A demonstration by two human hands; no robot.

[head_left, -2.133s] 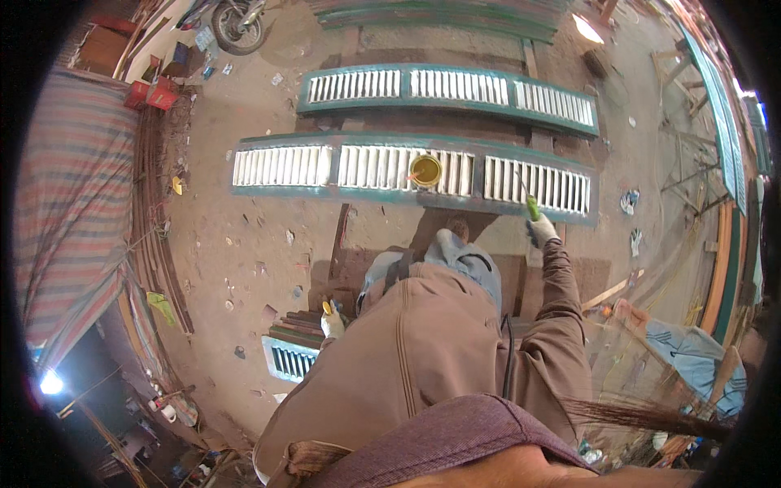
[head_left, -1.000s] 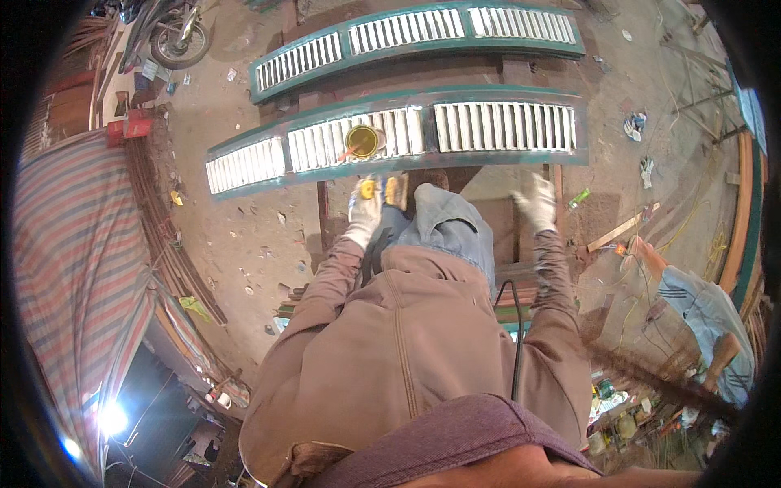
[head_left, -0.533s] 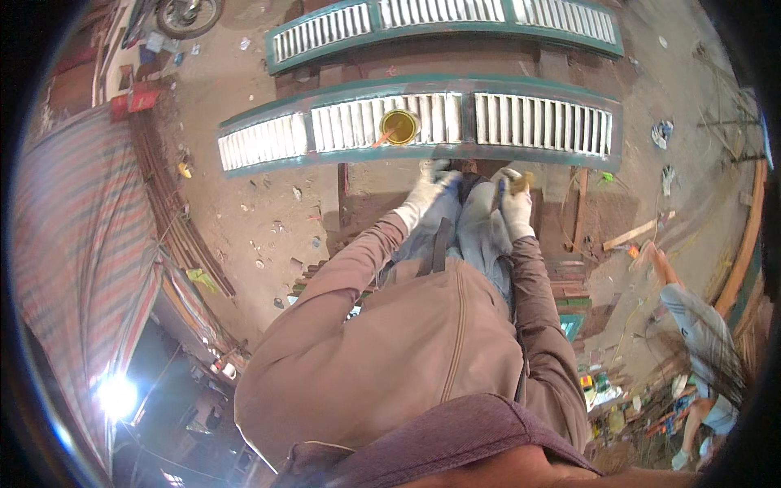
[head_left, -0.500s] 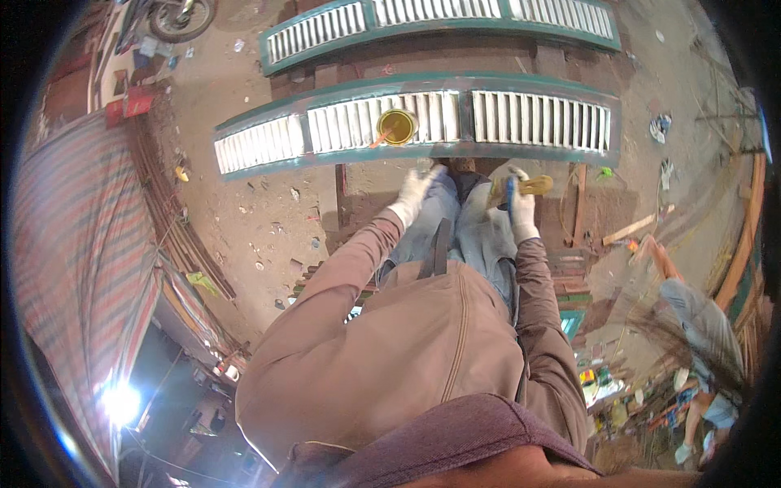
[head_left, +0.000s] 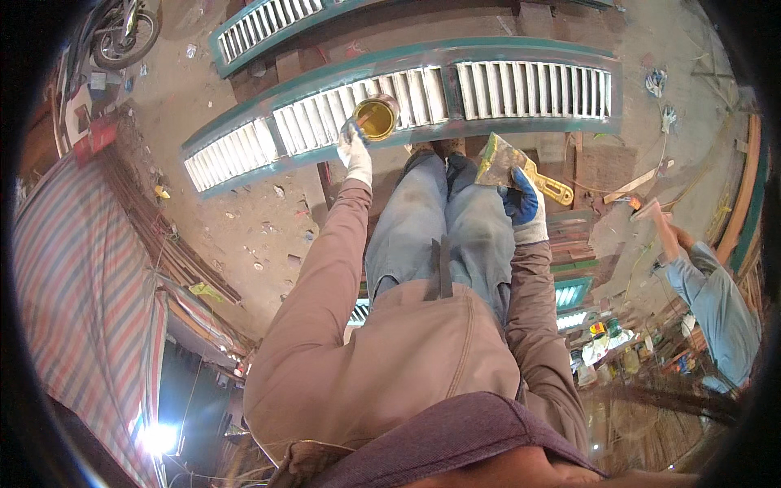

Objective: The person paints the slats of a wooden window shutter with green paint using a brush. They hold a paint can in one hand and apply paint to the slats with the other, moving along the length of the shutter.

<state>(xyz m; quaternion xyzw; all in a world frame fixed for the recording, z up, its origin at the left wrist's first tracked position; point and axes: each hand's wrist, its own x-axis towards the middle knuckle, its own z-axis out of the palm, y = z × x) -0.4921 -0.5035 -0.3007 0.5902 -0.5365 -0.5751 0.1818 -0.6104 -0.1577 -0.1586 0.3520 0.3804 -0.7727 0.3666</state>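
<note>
My left hand (head_left: 355,154), in a white and blue work glove, is at the left rim of an open round can (head_left: 376,118) of yellowish liquid. Its fingers close around the outer end of a brown stick (head_left: 365,119) leaning in the can; whether they also touch the rim cannot be made out. Under the can lies a long green-framed louvered panel (head_left: 533,91) with white slats. In my gloved right hand (head_left: 527,211) is a wide scraper (head_left: 508,167), its blade smeared, its yellow handle pointing right. This hand is in front of my right knee.
Beyond lies a second louvered panel (head_left: 272,31). A motorcycle wheel (head_left: 124,38) shows at far left, above a striped tarp (head_left: 81,260). A person (head_left: 704,289) is to the right, near a wooden strip (head_left: 639,180). Scraps litter the dirt floor (head_left: 244,236).
My left hand has moved forward and left to the can and closed on the stick. The scraper in my right hand has turned, its blade now showing broadly. The view has shifted.
</note>
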